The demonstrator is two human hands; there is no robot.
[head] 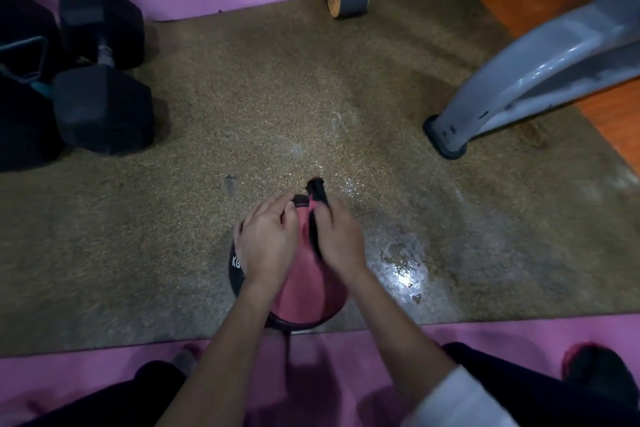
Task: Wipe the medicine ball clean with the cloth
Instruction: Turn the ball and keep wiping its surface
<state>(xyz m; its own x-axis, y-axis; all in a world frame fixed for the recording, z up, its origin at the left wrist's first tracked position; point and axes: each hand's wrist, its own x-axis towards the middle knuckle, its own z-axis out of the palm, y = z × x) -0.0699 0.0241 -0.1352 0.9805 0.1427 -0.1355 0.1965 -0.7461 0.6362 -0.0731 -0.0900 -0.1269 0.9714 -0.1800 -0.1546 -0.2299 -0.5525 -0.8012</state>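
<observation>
Step in hand: I judge this to be mid-wipe, with the cloth (316, 191) on the ball's upper far side.
Left hand (268, 236): it lies over the top left of the medicine ball (301, 288). Its fingers (289, 210) are bent over the curve and hold the ball steady.
Right hand (341, 239): its fingers are closed round the dark cloth. One end of the cloth pokes out past the knuckles.
Where the ball is: on the brown mat (242, 114), just ahead of my knees, with both hands on it.
How the ball looks: pink panel on top, black band round the side, and white "KG" lettering by the left wrist. I can't tell dirt from shadow in this light.
Next move: I'd draw the cloth toward me over the pink panel. Then I'd have the left hand roll the ball to show the hidden underside.
Watch: a shiny wet patch (401, 270) on the mat to the right.
</observation>
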